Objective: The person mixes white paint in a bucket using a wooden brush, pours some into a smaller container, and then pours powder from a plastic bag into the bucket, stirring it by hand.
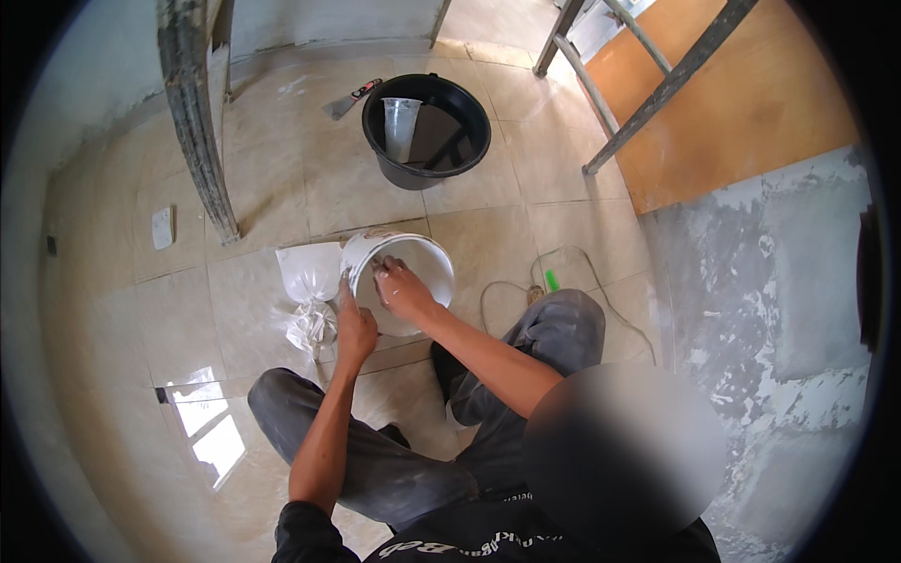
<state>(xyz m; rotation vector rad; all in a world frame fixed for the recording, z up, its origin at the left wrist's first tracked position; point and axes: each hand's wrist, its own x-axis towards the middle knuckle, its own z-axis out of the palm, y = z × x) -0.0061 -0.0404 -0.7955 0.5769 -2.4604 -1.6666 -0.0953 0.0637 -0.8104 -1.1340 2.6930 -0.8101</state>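
Note:
A white plastic bucket is tipped on the tiled floor in front of my knees, its mouth turned toward me. My left hand grips the near left side of its rim. My right hand reaches into the mouth with its fingers curled. White residue marks the fingers, and whatever they hold is hidden. Close by on the left lies a tied clear plastic bag with white contents, beside the bucket wall.
A black tub of dark liquid holds a clear plastic cup. Left of it lies a putty knife. Ladder legs stand at the left, and a wooden frame at the right. A cable loops near my right knee.

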